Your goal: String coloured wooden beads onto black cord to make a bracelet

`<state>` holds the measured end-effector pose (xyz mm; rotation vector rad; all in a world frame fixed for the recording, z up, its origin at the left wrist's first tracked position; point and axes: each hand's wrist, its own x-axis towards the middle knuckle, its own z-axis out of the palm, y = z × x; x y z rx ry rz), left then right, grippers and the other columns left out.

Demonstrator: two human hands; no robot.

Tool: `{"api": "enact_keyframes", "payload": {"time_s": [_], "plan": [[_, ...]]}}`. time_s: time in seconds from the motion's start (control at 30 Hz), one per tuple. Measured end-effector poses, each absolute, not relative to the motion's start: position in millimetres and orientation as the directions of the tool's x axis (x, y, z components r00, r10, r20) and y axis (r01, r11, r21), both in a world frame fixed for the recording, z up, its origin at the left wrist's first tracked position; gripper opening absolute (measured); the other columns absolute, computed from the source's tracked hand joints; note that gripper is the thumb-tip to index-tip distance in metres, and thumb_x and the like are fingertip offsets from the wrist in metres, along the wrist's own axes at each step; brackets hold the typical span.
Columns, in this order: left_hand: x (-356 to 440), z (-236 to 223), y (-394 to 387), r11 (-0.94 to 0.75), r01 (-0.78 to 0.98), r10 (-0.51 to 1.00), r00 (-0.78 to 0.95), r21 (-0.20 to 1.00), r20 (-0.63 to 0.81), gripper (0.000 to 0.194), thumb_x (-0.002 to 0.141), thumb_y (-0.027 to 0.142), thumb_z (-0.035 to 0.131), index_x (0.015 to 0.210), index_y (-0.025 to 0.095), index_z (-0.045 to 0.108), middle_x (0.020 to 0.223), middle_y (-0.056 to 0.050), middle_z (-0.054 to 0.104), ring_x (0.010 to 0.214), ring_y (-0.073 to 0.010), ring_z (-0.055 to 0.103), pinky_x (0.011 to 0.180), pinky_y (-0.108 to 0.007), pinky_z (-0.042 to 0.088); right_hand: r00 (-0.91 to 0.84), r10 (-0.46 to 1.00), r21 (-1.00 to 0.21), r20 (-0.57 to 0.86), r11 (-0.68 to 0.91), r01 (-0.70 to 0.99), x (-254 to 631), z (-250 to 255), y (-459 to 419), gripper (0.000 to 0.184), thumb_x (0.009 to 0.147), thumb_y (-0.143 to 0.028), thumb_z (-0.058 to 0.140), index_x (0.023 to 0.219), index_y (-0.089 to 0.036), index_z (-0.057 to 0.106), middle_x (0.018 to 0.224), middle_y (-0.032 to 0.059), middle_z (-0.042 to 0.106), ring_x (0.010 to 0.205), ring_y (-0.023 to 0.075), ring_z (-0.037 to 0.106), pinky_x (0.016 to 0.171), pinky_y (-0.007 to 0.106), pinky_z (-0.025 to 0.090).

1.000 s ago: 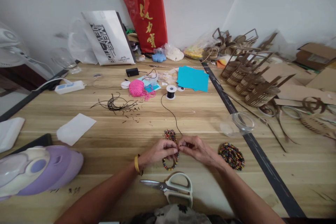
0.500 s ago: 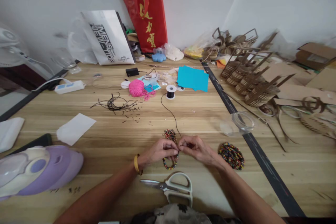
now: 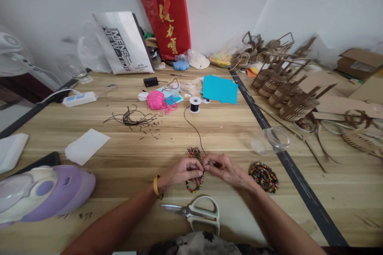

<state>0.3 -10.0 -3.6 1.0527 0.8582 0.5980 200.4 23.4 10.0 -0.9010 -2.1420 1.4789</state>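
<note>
My left hand (image 3: 186, 170) is closed on a string of small multicoloured beads (image 3: 194, 189), whose loop hangs below its fingers. Right beside it, my right hand (image 3: 220, 166) pinches the black cord (image 3: 196, 129) close to the beads; the exact fingertip grip is too small to make out. That cord runs back over the table to a white spool (image 3: 195, 104) wound with black. Loose-looking beads (image 3: 194, 152) lie just beyond my left hand. White-handled scissors (image 3: 203, 212) rest below both hands, blades pointing left. A coiled bead strand (image 3: 263, 177) sits right of my right forearm.
A purple and cream appliance (image 3: 60, 193) stands at the left. Cut black cords (image 3: 131, 117), pink yarn (image 3: 155, 100) and blue sheets (image 3: 220, 89) lie farther back. Clear plastic rings (image 3: 277, 139) and small brown baskets (image 3: 295, 103) are at the right. A red bag (image 3: 170, 20) leans by the wall.
Both hands stay in nearly the same place. The near end of the black cord has shifted slightly left, and the bead loop appears drawn up a little.
</note>
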Motion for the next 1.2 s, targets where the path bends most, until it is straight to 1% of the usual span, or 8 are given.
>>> {"api": "enact_keyframes", "payload": {"time_s": [0.27, 0.47, 0.67, 0.77, 0.9, 1.03, 1.1, 1.2], "plan": [[2.9, -4.2, -11.1, 0.371, 0.001, 0.8, 0.507, 0.929, -0.32, 0.036, 0.07, 0.044, 0.071, 0.075, 0.012, 0.056, 0.061, 0.0, 0.061, 0.053, -0.0086, 0.054, 0.054, -0.021, 0.045, -0.739, 0.672, -0.937, -0.054, 0.222, 0.27, 199.0, 10.2, 22.4, 0.024, 0.09, -0.037, 0.051, 0.084, -0.015, 0.058, 0.064, -0.003, 0.045, 0.057, 0.0091, 0.036, 0.051, 0.02, 0.027], [5.2, -1.3, -11.9, 0.338, -0.006, 0.827, 0.48, 0.941, -0.293, 0.031, 0.072, 0.041, 0.07, 0.073, 0.012, 0.059, 0.059, 0.001, 0.059, 0.053, -0.0081, 0.054, 0.055, -0.02, 0.044, -0.738, 0.666, -0.929, -0.11, 0.195, 0.315, 202.2, 16.3, 24.2, 0.029, 0.09, -0.041, 0.051, 0.086, -0.014, 0.061, 0.059, -0.0047, 0.044, 0.053, 0.0081, 0.035, 0.049, 0.02, 0.027], [8.9, -4.0, -13.3, 0.321, 0.003, 0.858, 0.423, 0.947, -0.292, 0.033, 0.071, 0.043, 0.068, 0.071, 0.012, 0.056, 0.061, 0.0, 0.06, 0.052, -0.0085, 0.055, 0.054, -0.021, 0.045, -0.591, 0.806, -0.879, -0.04, 0.253, 0.404, 209.5, 18.4, 29.0, 0.022, 0.086, -0.035, 0.057, 0.089, -0.015, 0.063, 0.059, -0.0041, 0.047, 0.051, 0.008, 0.037, 0.046, 0.02, 0.027], [12.0, -7.8, -14.8, 0.296, 0.034, 0.874, 0.393, 0.954, -0.286, 0.033, 0.07, 0.043, 0.068, 0.071, 0.013, 0.055, 0.059, 0.0, 0.058, 0.051, -0.0097, 0.055, 0.052, -0.022, 0.045, -0.602, 0.795, -0.908, -0.077, 0.195, 0.372, 205.5, 17.6, 25.6, 0.013, 0.083, -0.027, 0.058, 0.085, -0.014, 0.061, 0.059, -0.0038, 0.05, 0.049, 0.0075, 0.041, 0.046, 0.019, 0.031], [15.0, -10.3, -17.1, 0.183, 0.078, 0.914, 0.354, 0.98, -0.199, 0.027, 0.073, 0.037, 0.065, 0.069, 0.013, 0.055, 0.06, -0.001, 0.057, 0.053, -0.01, 0.053, 0.052, -0.021, 0.043, -0.639, 0.754, -0.953, -0.15, 0.062, 0.296, 196.8, 16.1, 18.7, 0.007, 0.079, -0.016, 0.055, 0.084, -0.014, 0.059, 0.058, -0.004, 0.054, 0.047, 0.0071, 0.048, 0.046, 0.018, 0.036], [16.4, -13.3, -19.1, 0.07, 0.142, 0.94, 0.323, 0.987, -0.113, 0.019, 0.076, 0.03, 0.061, 0.068, 0.013, 0.056, 0.06, -0.001, 0.057, 0.055, -0.0107, 0.052, 0.054, -0.021, 0.041, -0.651, 0.74, -0.973, -0.166, -0.017, 0.229, 194.1, 13.9, 16.5, 0.008, 0.078, -0.014, 0.054, 0.086, -0.016, 0.055, 0.062, -0.0037, 0.056, 0.051, 0.0079, 0.052, 0.047, 0.017, 0.039], [16.7, -15.4, -20.0, 0.021, 0.182, 0.948, 0.31, 0.983, -0.078, 0.017, 0.077, 0.027, 0.058, 0.068, 0.013, 0.056, 0.06, -0.001, 0.057, 0.056, -0.0109, 0.052, 0.055, -0.021, 0.04, -0.658, 0.736, -0.975, -0.158, -0.012, 0.221, 194.8, 12.2, 16.6, 0.009, 0.078, -0.014, 0.055, 0.087, -0.016, 0.054, 0.064, -0.0032, 0.057, 0.054, 0.0085, 0.054, 0.049, 0.017, 0.041], [16.7, -17.4, -21.0, -0.043, 0.244, 0.956, 0.29, 0.969, -0.031, 0.014, 0.078, 0.024, 0.056, 0.068, 0.014, 0.057, 0.061, -0.001, 0.057, 0.058, -0.0111, 0.051, 0.057, -0.021, 0.039, -0.656, 0.741, -0.96, -0.14, 0.061, 0.274, 196.2, 10.0, 16.6, 0.008, 0.078, -0.013, 0.056, 0.086, -0.015, 0.056, 0.064, -0.0026, 0.058, 0.056, 0.0091, 0.054, 0.051, 0.018, 0.041]]}}
